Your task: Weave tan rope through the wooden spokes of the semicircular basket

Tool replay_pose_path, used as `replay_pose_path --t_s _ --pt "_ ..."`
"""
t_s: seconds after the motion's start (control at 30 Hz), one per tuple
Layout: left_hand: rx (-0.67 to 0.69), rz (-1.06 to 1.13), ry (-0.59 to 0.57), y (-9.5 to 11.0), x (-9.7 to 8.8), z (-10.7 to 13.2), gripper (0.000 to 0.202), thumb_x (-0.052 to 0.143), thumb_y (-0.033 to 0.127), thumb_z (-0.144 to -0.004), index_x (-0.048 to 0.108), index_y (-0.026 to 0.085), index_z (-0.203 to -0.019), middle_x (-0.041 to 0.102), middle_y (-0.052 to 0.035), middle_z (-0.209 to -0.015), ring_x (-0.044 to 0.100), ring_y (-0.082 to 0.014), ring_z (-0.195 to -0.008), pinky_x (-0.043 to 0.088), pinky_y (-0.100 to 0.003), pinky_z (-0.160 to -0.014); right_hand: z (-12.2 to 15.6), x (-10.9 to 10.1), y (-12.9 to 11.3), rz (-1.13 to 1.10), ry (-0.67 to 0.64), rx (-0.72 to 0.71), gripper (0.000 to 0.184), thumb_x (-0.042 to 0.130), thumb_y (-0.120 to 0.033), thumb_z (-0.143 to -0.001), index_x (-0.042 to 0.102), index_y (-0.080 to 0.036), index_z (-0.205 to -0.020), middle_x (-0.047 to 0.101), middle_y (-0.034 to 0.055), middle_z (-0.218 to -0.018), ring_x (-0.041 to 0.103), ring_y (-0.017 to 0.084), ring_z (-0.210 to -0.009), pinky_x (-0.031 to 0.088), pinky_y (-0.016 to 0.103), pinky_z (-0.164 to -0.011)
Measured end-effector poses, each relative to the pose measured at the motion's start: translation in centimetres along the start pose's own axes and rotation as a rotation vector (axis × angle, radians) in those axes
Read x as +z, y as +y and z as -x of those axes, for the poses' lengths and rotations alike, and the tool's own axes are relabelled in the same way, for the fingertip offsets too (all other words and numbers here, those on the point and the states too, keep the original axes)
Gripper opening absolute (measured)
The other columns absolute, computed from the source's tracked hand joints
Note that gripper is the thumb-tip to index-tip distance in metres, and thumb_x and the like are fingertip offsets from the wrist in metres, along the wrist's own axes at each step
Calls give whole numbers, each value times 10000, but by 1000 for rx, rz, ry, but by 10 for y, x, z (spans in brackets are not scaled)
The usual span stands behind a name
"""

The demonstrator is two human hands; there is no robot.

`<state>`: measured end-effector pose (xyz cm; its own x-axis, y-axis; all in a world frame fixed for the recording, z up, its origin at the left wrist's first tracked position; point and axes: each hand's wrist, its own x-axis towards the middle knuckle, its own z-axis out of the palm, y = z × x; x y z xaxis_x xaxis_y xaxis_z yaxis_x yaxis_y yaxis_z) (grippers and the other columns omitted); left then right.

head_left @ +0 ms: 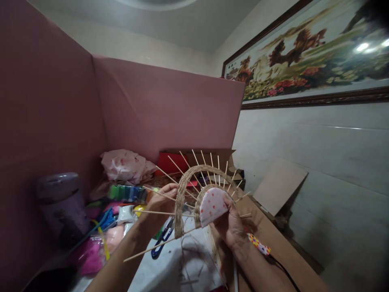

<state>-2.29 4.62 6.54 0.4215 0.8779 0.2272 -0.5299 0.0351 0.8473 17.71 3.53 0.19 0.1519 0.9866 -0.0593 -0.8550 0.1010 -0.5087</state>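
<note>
A half-round fan-shaped frame of thin wooden sticks is held up in front of me. Two bands of twine, an outer arch [194, 172] and an inner one, are woven across its sticks. At its centre sits a white half-disc with red dots [211, 207]. My right hand [232, 227] grips this half-disc from the right, thumb on its face and the other fingers mostly hidden behind. My left hand [164, 196] is closed at the left side of the outer arch, fingertips against the twine. Stick ends poke out beyond the arch all round.
Below lie a dark blue looped handle [158, 248], loose twine strands and a flower-patterned corded tool [259, 244]. Bagged coloured clay [126, 194] and a lidded tub [62, 211] are at left. Pink panels [170, 109] stand behind; cardboard [281, 184] leans against the right wall.
</note>
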Motion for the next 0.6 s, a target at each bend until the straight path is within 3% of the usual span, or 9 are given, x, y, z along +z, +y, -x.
replay_pose_path --t_s 0.13,0.23,0.43,0.6 --pt "-42 -22 1 -7 -7 1 195 623 179 -692 614 124 -880 641 -78 -849 578 -135 -661 419 -237 -588 0 0 0 13 4 -29 427 694 -225 -652 575 -218 -1063 714 -2 -778 665 158 -631 545 312 -656" --pt "-33 -59 11 -12 -16 -1 170 648 139 -644 615 111 -808 619 -45 -726 534 -95 -581 383 -204 -535 -1 -1 0 11 -3 -31 411 687 -212 -656 579 -210 -1052 712 -5 -763 664 155 -628 545 307 -653" --pt "-26 -128 50 -14 -20 -1 143 665 224 -639 574 114 -640 549 -6 -576 434 -55 -456 286 -184 -428 -2 -4 -1 -4 35 -21 270 678 -223 -658 610 -196 -918 712 9 -776 663 158 -652 544 279 -581" --pt "-27 -172 149 -13 -17 -1 198 702 233 -592 625 121 -735 597 -19 -637 468 -61 -469 291 -180 -420 -3 -3 -1 22 40 -48 309 683 -214 -648 603 -211 -946 710 -5 -775 661 153 -660 539 264 -562"
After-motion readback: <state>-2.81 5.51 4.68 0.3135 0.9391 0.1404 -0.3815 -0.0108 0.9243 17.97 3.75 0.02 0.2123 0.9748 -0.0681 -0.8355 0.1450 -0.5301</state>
